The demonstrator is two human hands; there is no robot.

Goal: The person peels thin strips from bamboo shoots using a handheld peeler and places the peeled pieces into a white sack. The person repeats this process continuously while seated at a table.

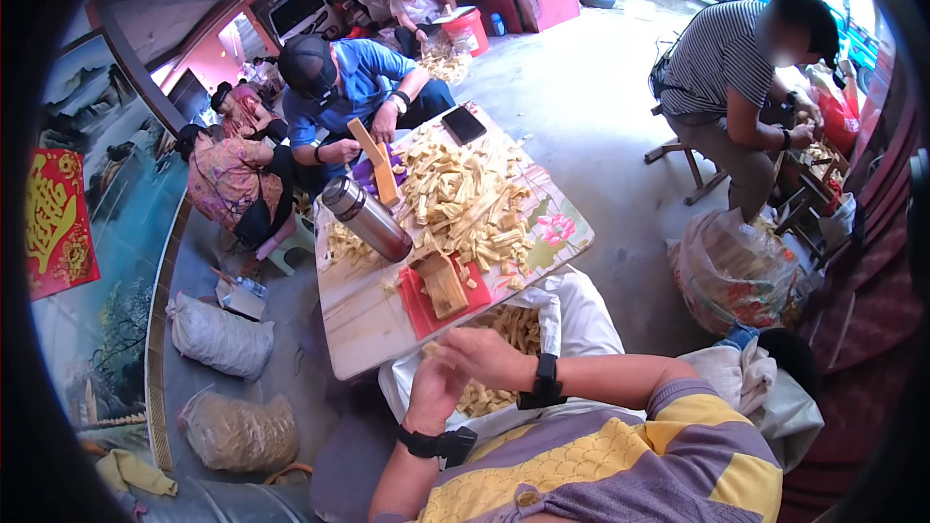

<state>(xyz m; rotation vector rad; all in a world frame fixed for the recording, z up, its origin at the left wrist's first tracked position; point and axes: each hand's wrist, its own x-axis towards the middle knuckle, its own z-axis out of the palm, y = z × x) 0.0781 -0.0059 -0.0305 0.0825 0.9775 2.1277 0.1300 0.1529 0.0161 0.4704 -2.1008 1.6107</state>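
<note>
My left hand (429,391) and my right hand (488,357) meet above a white sack, fingertips together. A small pale yellow piece (430,349) shows between the fingers, partly hidden by them. The open white sack (588,312) under my forearms holds dried yellowish strips (514,327). Just beyond my hands, a wooden block tool (443,287) rests on a red mat (414,305) at the near table edge. Past it, a large heap of pale strips (465,196) covers much of the floral-patterned table (356,334).
A steel thermos (367,218) stands left of the heap; a phone (463,125) lies at the far corner. Across the table, a person in blue (370,80) sits by another wooden tool (378,163). Filled sacks (221,334) lie left. Another person (719,65) works at right beside a bulging bag (734,269).
</note>
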